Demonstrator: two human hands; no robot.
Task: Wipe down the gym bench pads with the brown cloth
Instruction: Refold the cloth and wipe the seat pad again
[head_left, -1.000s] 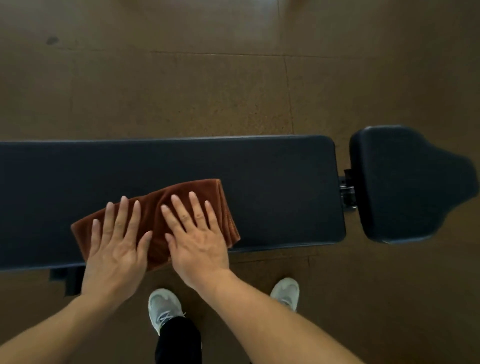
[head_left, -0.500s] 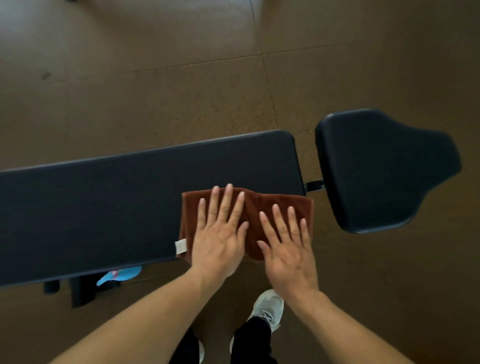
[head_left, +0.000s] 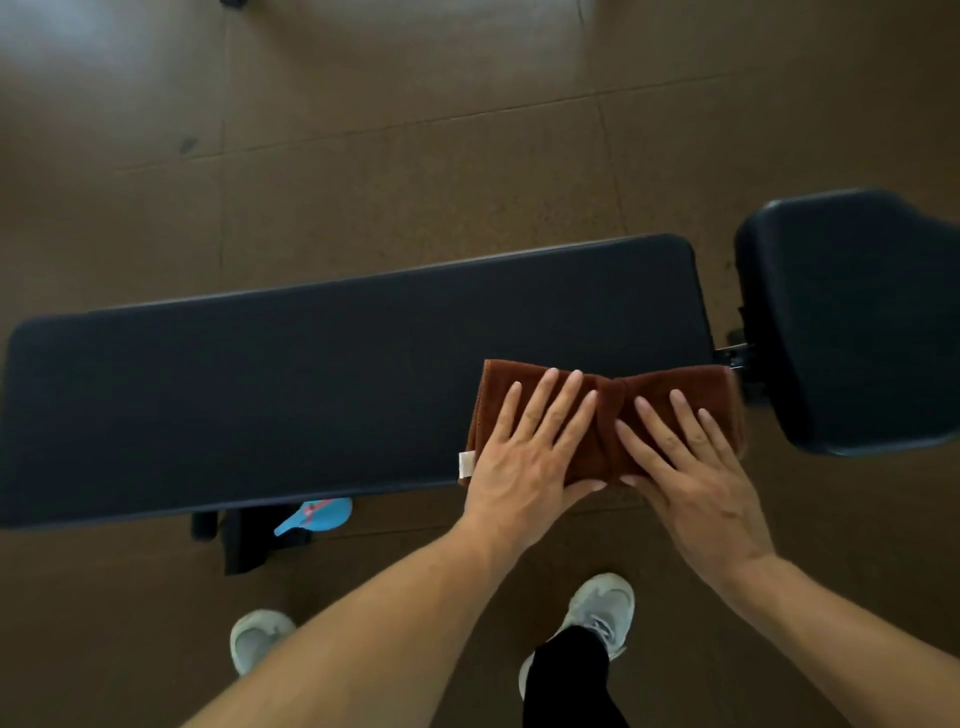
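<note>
Two hands lie flat and side by side on the cloth (head_left: 605, 415), fingers straight and slightly spread, palms pressing down: the left hand (head_left: 524, 457) covers its left half, the right hand (head_left: 691, 467) its right half, thumbs nearly meeting over a crease in the middle. The folded brown cloth sits at the right end of the long pad (head_left: 311, 395), along the near edge; its near side overhangs that edge under the palms, and its right end reaches the pad's right corner, close to the metal link (head_left: 732, 356) in the gap between the pads. A small white tag (head_left: 466, 464) sticks out at the cloth's lower left corner. Just beyond the gap lies the seat pad (head_left: 852, 322), separate from the cloth. To the left of the cloth the long pad stretches bare to its rounded far end. Under the near edge show a dark frame foot (head_left: 249, 540) and a blue item (head_left: 317, 514). Two grey shoes (head_left: 605, 608) stand on the brown floor (head_left: 415, 156) below
</note>
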